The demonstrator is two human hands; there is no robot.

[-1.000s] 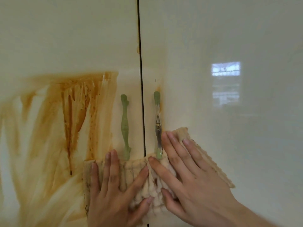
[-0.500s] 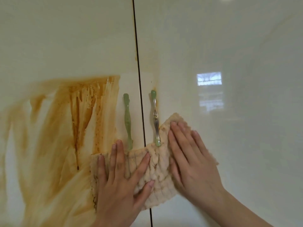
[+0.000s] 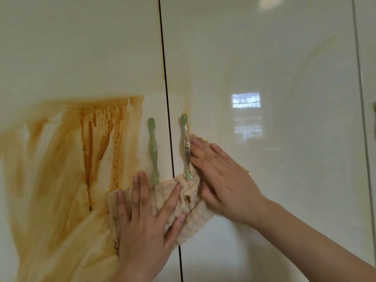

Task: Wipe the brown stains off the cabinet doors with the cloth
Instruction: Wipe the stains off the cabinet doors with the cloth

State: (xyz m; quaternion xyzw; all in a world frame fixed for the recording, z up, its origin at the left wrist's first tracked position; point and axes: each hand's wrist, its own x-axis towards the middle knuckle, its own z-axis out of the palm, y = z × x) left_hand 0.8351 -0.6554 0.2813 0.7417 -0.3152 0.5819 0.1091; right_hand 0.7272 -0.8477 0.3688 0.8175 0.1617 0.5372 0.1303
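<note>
Two glossy cream cabinet doors meet at a dark vertical gap (image 3: pixel 165 78). The left door (image 3: pixel 81 47) carries the brown stains (image 3: pixel 91 151), a broad smeared patch with darker drips running down its middle, reaching from the left edge of the view almost to the left handle (image 3: pixel 153 149). A strip beside that green handle looks clean. On the right door (image 3: pixel 274 47) a faint brownish trace sits just above the right handle (image 3: pixel 185 143), and a small brown mark lies along the gap higher up. The beige, ribbed cloth (image 3: pixel 193 218) lies flat against the doors just below and beside the two handles, spanning the gap, with a brown spot on its middle and dirty edging along its left side. The left hand (image 3: pixel 142 226) presses the cloth's left part onto the left door, its fingers (image 3: pixel 140 186) straight and spread apart, the tips near the foot of the left handle. The right hand (image 3: pixel 223 180) presses the cloth's right part onto the right door, its fingers (image 3: pixel 203 149) straight and slightly apart, touching the side of the right handle. A bright window reflection (image 3: pixel 245 99) shows on the right door, and a narrow slice of a further door (image 3: pixel 369 58) appears at the right edge.
</note>
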